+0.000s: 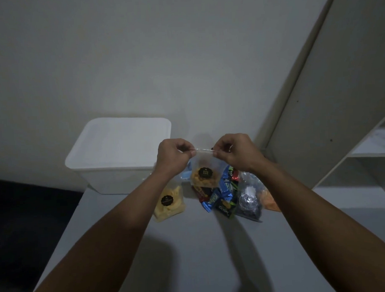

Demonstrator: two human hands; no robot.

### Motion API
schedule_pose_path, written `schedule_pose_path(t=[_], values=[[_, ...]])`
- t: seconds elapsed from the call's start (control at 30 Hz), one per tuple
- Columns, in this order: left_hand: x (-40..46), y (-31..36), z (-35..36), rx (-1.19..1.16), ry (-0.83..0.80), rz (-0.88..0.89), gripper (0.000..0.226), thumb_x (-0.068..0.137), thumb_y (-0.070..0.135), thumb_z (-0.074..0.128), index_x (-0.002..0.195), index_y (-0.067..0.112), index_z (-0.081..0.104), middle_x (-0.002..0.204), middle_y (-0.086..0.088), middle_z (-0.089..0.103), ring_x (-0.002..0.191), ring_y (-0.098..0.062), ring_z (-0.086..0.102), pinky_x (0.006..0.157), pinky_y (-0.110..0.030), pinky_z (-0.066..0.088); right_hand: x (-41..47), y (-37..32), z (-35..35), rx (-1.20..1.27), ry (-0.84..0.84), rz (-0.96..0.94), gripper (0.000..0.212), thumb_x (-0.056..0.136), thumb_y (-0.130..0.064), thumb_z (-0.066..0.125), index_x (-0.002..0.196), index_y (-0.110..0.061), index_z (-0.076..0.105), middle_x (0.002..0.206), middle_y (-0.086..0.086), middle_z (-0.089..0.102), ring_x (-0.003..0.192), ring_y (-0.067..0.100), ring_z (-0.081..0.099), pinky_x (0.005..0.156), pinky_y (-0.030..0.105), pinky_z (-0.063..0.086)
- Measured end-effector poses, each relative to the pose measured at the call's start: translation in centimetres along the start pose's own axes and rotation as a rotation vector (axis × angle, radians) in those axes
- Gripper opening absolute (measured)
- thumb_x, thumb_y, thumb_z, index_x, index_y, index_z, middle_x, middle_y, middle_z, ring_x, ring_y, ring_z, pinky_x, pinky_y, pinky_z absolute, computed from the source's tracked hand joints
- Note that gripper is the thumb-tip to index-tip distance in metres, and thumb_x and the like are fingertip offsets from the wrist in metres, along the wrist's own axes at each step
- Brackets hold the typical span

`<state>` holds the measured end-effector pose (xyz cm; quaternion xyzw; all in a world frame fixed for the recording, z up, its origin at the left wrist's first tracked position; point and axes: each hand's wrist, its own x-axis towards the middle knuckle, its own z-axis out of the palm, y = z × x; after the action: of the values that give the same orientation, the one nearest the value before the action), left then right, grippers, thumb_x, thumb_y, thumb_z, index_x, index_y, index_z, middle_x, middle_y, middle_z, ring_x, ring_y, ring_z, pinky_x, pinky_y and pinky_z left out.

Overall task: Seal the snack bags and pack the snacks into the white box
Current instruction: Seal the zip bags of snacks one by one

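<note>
Clear snack bag is pinched at its top strip by left hand and right hand; an uneven press could leave the seal partly open.

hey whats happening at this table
A person is sealing a clear snack bag: the left hand and right hand pinch its top strip at each end, holding it up above a pile of wrapped snacks. A second bag of yellow snacks stands on the table. The white box behind has its lid on.
</note>
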<state>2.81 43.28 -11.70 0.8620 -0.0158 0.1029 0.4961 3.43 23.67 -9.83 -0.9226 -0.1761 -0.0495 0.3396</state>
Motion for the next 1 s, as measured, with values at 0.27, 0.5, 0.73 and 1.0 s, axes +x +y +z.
schedule_pose_path(t=[0.27,0.5,0.73,1.0], values=[[0.3,0.4,-0.1,-0.062,-0.117,0.064,0.013,0.074,0.008,0.077,0.083,0.015,0.072,0.081,0.006,0.068,0.082,-0.011,0.064,0.077,-0.027,0.051,0.4,-0.7,0.1,-0.125,-0.069,0.037,0.006,0.088,-0.015,0.064,0.085,-0.019,0.066,0.077,-0.005,0.064,0.072,0.014,0.058,0.064,0.026,0.041],[0.6,1.0,0.4,-0.051,-0.036,0.067,0.007,0.074,0.009,0.077,0.075,0.014,0.073,0.072,0.003,0.067,0.072,-0.010,0.061,0.075,-0.025,0.047,0.6,-1.3,-0.4,-0.134,-0.043,-0.025,0.003,0.087,-0.020,0.065,0.084,-0.020,0.063,0.077,-0.006,0.063,0.071,0.012,0.056,0.064,0.027,0.042],[0.6,1.4,0.6,-0.071,-0.057,0.069,0.004,0.077,0.008,0.075,0.077,0.011,0.072,0.072,0.003,0.065,0.070,-0.011,0.057,0.074,-0.029,0.048,0.9,-1.4,0.0,-0.139,0.005,-0.061,0.003,0.087,-0.018,0.064,0.085,-0.018,0.065,0.080,-0.001,0.064,0.074,0.016,0.057,0.066,0.031,0.047],[0.5,1.9,0.5,-0.048,-0.104,0.142,0.003,0.080,0.010,0.073,0.081,0.007,0.072,0.072,0.005,0.064,0.064,-0.001,0.055,0.065,-0.018,0.044,1.0,-1.3,0.2,-0.131,0.013,-0.073,0.003,0.087,-0.017,0.063,0.085,-0.017,0.063,0.079,0.000,0.062,0.072,0.018,0.056,0.065,0.031,0.046]])
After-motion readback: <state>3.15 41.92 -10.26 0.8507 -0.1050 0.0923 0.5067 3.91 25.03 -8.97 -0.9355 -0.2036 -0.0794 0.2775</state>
